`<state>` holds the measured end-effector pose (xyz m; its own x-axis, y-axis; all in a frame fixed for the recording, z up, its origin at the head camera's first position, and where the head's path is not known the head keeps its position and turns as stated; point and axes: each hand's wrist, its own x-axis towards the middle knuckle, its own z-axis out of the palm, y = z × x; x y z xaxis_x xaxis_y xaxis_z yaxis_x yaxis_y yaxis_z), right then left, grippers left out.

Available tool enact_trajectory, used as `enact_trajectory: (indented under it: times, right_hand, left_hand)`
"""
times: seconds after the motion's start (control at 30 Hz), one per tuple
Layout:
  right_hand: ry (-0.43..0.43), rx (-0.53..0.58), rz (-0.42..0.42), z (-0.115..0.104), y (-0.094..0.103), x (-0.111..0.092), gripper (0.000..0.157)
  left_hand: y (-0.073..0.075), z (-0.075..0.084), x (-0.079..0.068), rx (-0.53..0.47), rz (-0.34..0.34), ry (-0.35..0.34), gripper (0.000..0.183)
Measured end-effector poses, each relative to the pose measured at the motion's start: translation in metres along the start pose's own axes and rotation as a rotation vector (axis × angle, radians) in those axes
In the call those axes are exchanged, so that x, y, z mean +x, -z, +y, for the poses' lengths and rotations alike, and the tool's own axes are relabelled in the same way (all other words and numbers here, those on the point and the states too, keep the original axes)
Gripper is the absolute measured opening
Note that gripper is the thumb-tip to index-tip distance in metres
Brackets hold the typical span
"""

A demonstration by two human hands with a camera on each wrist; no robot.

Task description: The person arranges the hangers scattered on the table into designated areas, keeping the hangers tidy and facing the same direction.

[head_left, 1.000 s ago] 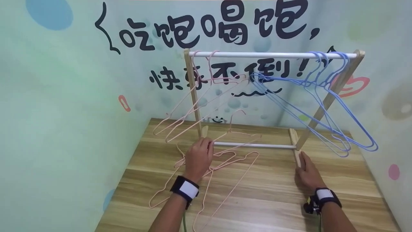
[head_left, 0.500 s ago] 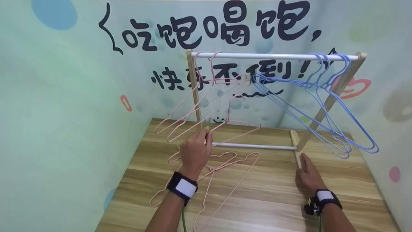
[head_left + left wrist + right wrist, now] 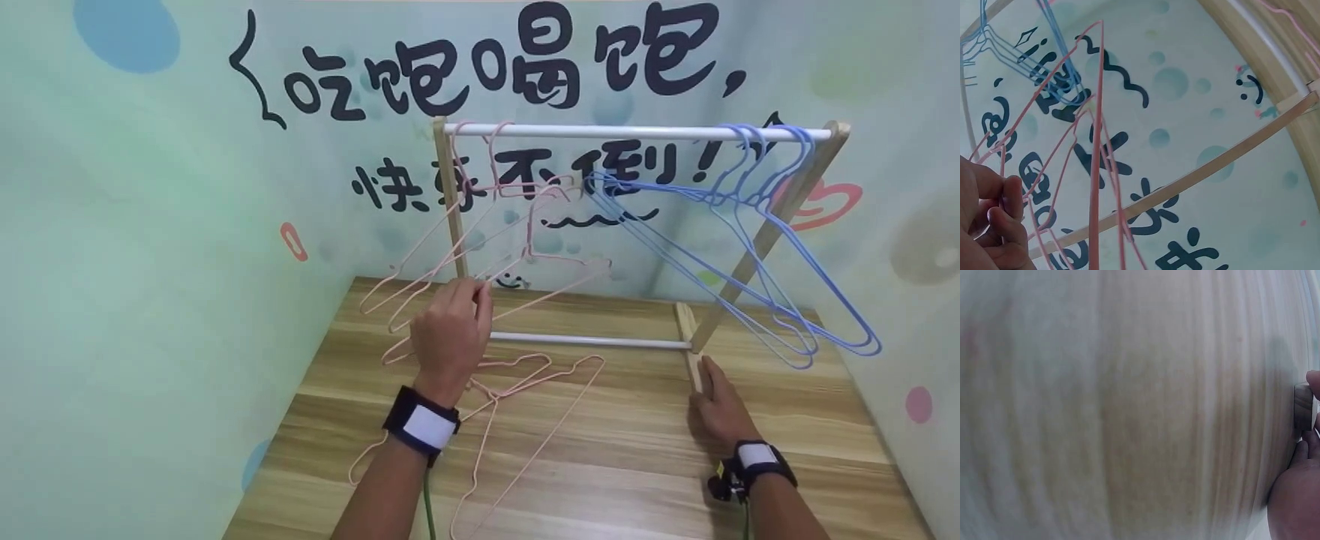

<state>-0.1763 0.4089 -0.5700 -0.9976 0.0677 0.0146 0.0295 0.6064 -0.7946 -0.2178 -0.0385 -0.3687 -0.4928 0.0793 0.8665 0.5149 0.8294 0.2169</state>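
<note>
A pink wire hanger (image 3: pixel 530 225) is held in the air by my left hand (image 3: pixel 450 334), its hook upward and below the rack's white top rail (image 3: pixel 615 132). In the left wrist view, the fingers (image 3: pixel 1008 225) curl around its wire. My right hand (image 3: pixel 721 409) grips the front end of the rack's wooden foot (image 3: pixel 697 375) at the right, thumb on one side. The right wrist view shows the foot's end (image 3: pixel 1303 406) between the fingers. Two pink hangers (image 3: pixel 491 165) hang at the rail's left, and several blue hangers (image 3: pixel 840 289) at its right.
More pink hangers (image 3: pixel 486 435) lie overlapping on the wooden table (image 3: pixel 622 465), in front of the rack and beneath my left forearm. A white lower bar (image 3: pixel 592 340) joins the rack's feet. The wall (image 3: pixel 187 225) with printed lettering stands close behind and at the left.
My left hand has risen with the pink hanger, bringing its hook up from near the table's back edge toward the top rail. The right hand has stayed on the foot.
</note>
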Motion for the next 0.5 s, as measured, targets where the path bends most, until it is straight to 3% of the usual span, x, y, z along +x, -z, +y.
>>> enact_trajectory:
  times: [0.5]
  right_hand:
    - [0.03, -0.03, 0.006, -0.002, 0.0, 0.001, 0.074]
  left_hand:
    - [0.02, 0.011, 0.058, 0.014, 0.111, 0.044, 0.013]
